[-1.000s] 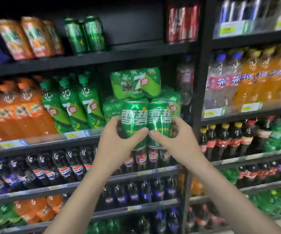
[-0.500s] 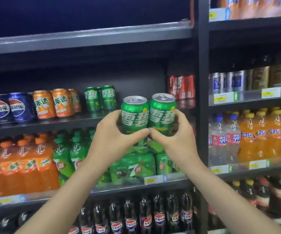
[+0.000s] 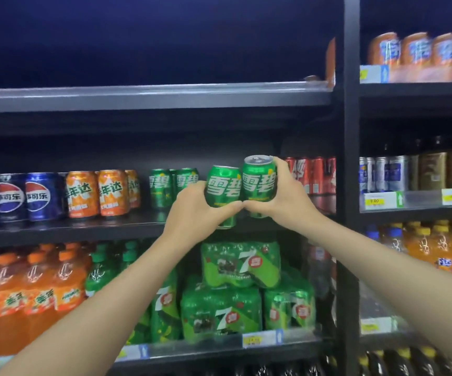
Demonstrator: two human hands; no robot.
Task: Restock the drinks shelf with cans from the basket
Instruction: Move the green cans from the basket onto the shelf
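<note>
I hold two green cans side by side in front of the can shelf (image 3: 116,229). My left hand (image 3: 195,213) grips the left green can (image 3: 222,187), and my right hand (image 3: 287,196) grips the right green can (image 3: 258,180), which sits a little higher. My thumbs meet below the cans. Both cans are upright, at the level of the shelf, to the right of two green cans (image 3: 173,187) standing there. The basket is out of view.
On the same shelf stand blue cans (image 3: 24,196), orange cans (image 3: 97,192) and red cans (image 3: 311,175). Below are green multipacks (image 3: 241,264) and orange bottles (image 3: 29,289). A black upright post (image 3: 351,185) divides off the right bay. The shelf above (image 3: 149,96) looks bare.
Both hands have raised the two green cans from the multipack level up to the can shelf and toward it. The view has tilted upward.
</note>
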